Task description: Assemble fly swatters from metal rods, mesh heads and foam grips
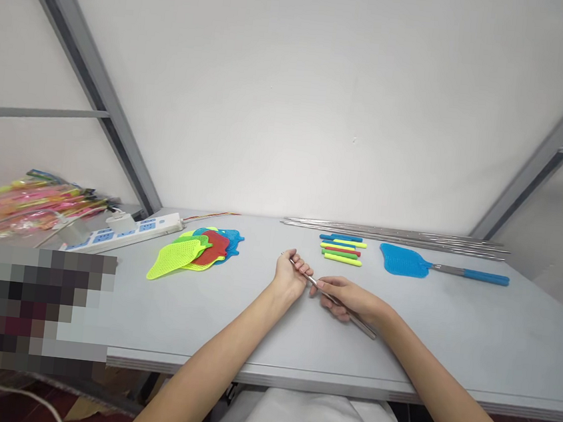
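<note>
My left hand [292, 272] is closed round the upper left end of a thin metal rod [363, 325]. Lower along the same rod, my right hand [340, 296] grips it with wrapped fingers. The rod slants down to the right above the grey table, its thicker end sticking out past my right hand. Beyond my hands lie several short coloured plastic handles [342, 253] in blue, yellow, red and green. To their right is a blue fly swatter [404, 261] with a metal shaft and blue handle. Left of my hands, several loose swatter heads [176, 258] overlap in a fanned pile.
Several long metal rods [394, 236] lie along the back of the table [188, 329], against the white wall. At the left stand a white power strip [133, 232] with a plug in it and a heap of colourful plastic-wrapped items [35, 205]. A blurred patch covers the lower left.
</note>
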`<state>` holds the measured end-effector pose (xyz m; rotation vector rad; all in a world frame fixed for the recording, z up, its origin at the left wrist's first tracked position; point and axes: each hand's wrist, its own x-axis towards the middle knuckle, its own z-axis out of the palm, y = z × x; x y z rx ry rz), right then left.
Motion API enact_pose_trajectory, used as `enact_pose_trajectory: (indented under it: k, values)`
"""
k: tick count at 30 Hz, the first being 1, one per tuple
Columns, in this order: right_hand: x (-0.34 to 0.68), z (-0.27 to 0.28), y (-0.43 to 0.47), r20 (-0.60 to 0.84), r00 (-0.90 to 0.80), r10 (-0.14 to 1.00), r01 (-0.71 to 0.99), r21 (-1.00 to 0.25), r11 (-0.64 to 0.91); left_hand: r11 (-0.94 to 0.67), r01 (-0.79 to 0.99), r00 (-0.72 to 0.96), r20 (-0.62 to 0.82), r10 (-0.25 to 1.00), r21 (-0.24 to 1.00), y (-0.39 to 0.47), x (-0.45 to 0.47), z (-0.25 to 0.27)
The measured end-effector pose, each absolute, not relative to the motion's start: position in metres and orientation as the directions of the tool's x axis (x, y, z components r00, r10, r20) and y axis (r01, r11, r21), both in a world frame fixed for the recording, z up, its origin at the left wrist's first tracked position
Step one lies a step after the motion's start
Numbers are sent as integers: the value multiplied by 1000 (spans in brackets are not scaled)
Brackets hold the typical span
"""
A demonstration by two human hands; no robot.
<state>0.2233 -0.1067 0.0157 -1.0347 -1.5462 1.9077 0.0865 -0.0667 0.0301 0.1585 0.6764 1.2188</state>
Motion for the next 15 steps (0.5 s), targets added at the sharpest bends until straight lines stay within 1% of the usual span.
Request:
enact_pose_trajectory:
  k: [4, 9, 13, 15]
  values:
    - [223, 18, -106, -261, -564, 783, 97, -963, -251, 337, -800, 128, -407, 905, 496, -66, 88, 32]
    - [223, 19, -105, -271, -500, 823, 84, -961, -265, 318, -801, 83, -432, 898, 507, -66, 84, 38]
    - [220, 20, -106, -290, -471, 833, 80, -954, -288, 285, -804, 51, -418, 907, 522, -67, 82, 41]
    - [219, 20, -106, -291, -442, 848, 52, -953, -300, 249, -802, 28, -382, 924, 542, -68, 81, 43]
